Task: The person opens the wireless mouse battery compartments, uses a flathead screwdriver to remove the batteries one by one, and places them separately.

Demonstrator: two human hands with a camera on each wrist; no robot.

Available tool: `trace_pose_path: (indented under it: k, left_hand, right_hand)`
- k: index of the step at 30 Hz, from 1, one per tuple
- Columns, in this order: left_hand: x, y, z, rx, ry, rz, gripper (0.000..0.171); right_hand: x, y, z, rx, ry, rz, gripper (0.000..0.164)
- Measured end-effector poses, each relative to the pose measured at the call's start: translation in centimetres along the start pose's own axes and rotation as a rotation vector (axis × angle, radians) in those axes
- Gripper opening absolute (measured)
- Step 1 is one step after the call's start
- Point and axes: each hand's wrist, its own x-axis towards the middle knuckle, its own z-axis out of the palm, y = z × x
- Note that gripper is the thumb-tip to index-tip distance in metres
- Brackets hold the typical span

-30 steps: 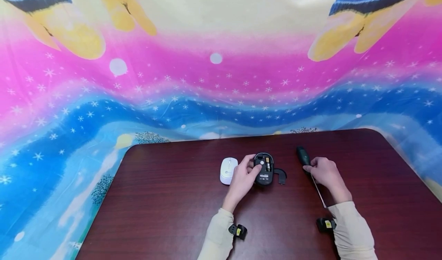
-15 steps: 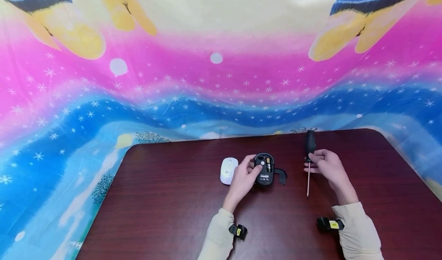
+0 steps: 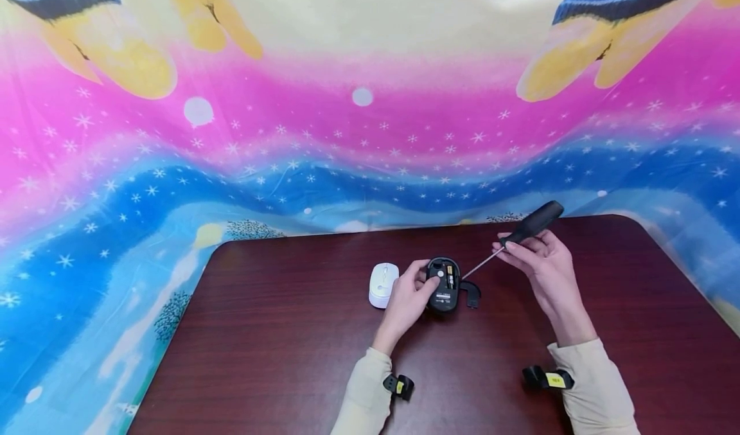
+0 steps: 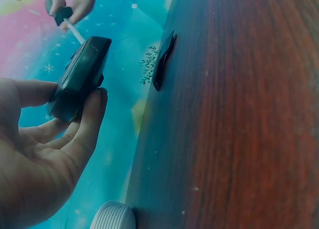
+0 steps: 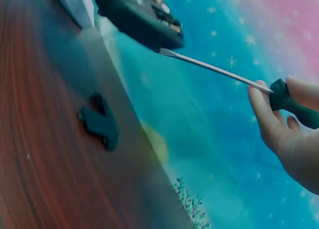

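Note:
My left hand holds a black computer mouse by its left side, underside up, with a battery showing in its uncovered slot. In the left wrist view the mouse is raised off the table, thumb on one face and fingers on the other. My right hand pinches a flat-blade screwdriver where the dark handle meets the shaft. Its blade points down-left at the mouse's right edge; in the right wrist view the tip is close by the mouse, and I cannot tell whether they touch.
A curved black battery cover lies on the dark red wooden table, just right of the mouse. On the left a white mouse stands near my left hand. Behind the table's far edge hangs a patterned cloth.
My right hand has lifted the screwdriver and turned it, so the blade swings from pointing towards me to pointing left at the black mouse. My left hand stays almost still.

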Motion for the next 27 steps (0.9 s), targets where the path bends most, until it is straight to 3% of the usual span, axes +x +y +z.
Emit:
trace_pose_path:
  k: [12,22,27]
  left_hand:
    - [0.1,0.1,0.1,-0.006,0.017,0.011,0.035]
    - [0.2,0.0,0.1,0.001,0.033,-0.013,0.036]
    - [0.0,0.1,0.2,-0.018,0.049,-0.014,0.037]
  right_hand:
    - [-0.3,-0.8,1.6,-0.086,0.061,-0.081,0.027]
    - [-0.8,-1.0,2.8,-0.084,0.031,-0.084,0.022]
    - [-1.0,-0.8,3.5,-0.169,0.065,-0.100,0.021]
